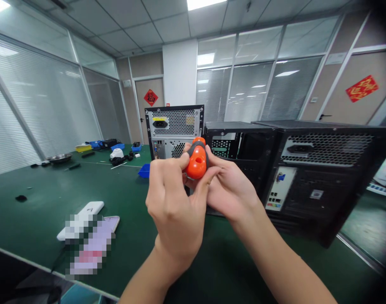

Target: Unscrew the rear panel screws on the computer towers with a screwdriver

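You have both your left hand and right hand curled around the orange-and-black handle, held above the bench beyond its near edge, presumably to steady its rounded end towards you.

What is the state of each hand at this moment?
Left hand: closed, holding the orange-and-black tool.
Right hand: closed, holding the same tool.

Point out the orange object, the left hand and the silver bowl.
Orange object [197,153]: head view, its orange body.
Left hand [173,200]: head view, back of the hand.
Silver bowl [59,160]: head view, outer side.
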A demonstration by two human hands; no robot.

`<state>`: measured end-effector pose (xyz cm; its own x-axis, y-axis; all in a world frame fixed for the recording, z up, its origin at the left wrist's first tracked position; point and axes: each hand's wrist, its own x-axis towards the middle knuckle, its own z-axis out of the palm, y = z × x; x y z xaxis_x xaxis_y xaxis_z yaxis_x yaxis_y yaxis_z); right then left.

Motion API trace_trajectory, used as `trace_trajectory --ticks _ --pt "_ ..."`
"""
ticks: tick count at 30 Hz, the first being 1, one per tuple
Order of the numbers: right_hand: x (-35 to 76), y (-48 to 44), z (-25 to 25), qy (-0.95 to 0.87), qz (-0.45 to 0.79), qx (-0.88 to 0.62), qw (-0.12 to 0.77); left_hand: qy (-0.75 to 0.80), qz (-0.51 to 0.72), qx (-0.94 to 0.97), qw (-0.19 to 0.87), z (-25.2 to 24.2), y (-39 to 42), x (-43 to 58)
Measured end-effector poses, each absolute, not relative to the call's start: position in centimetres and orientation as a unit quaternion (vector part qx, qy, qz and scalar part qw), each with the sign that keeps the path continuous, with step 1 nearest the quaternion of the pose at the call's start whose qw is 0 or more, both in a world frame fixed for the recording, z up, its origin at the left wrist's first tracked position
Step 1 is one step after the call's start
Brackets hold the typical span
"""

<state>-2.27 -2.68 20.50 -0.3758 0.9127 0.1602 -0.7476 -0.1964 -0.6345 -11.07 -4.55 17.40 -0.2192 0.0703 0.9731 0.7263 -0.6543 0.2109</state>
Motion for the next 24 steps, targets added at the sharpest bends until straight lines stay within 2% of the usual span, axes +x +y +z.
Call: trace_trajectory --ticks 24 --pt "-2.0 -3.0 20.1 -0.275 0.760 -0.153 0.569 -0.337 -0.658 -0.626 0.249 17.5 -5.6 -11.6"
